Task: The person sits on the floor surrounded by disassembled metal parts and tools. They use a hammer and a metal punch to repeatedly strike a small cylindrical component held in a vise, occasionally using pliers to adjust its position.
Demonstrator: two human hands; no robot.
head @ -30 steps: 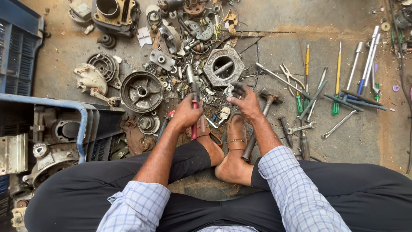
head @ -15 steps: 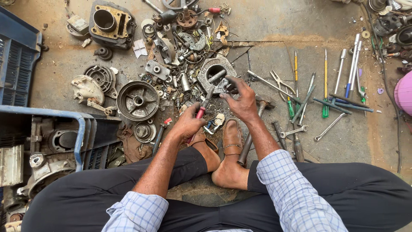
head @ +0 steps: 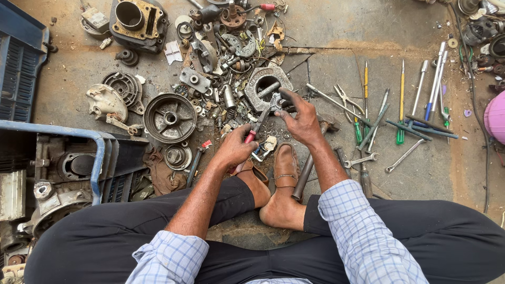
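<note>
I sit cross-legged on a concrete floor. My left hand (head: 235, 148) grips red-handled pliers (head: 256, 128) whose jaws reach up towards a small metal part (head: 275, 100). My right hand (head: 301, 119) pinches that small part with its fingertips, just in front of a round-holed metal engine casting (head: 256, 80). My sandalled feet (head: 284, 169) lie right below both hands. A hammer (head: 310, 163) rests on the floor under my right wrist.
A ribbed round drum (head: 169, 117) lies left of my hands amid several scattered engine parts. A cylinder block (head: 138, 22) sits at the back. Wrenches and screwdrivers (head: 401, 102) are lined up on the right. A blue crate (head: 21, 63) and a blue frame (head: 94, 158) stand at left.
My view has tilted down, so everything sits lower in the frame. The right hand has lifted the small part slightly, and the pliers' jaws have come up to it.
</note>
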